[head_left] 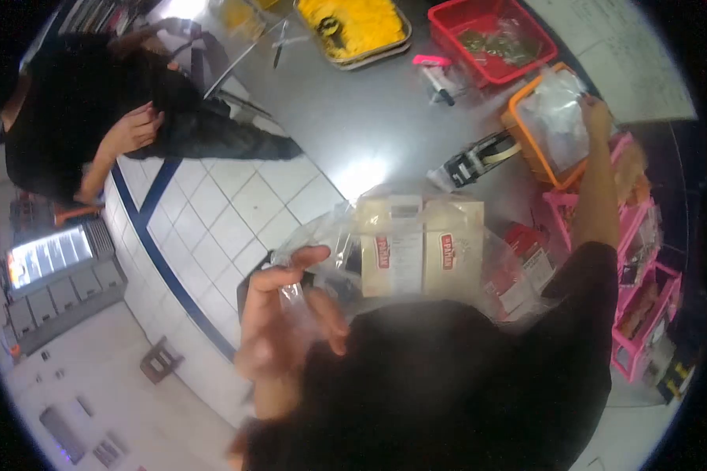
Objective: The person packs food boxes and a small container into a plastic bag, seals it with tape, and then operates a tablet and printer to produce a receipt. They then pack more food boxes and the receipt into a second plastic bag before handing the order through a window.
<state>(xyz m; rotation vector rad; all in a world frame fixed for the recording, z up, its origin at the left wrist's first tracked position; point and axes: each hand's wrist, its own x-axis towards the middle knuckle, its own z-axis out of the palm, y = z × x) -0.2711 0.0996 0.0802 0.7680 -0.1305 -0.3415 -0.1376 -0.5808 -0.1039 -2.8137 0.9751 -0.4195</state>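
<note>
My left hand (279, 314) is raised at lower center, fingers curled around a crumpled piece of clear plastic (293, 302). My right arm stretches out to an orange basket (518, 144), where my right hand (595, 116) pinches the edge of a clear plastic bag (554, 110) among others in it. In front of my body, a large clear plastic bag (339, 228) surrounds two cream-colored packages (393, 255) with red labels. A red and white package (526, 263) lies at their right.
On the metal table (322, 110) stand a tray of yellow food (353, 27), a red basket (491, 71) and a black tape dispenser (475, 159). Pink baskets (644, 306) line the right side. Another person (78, 110) is at the upper left.
</note>
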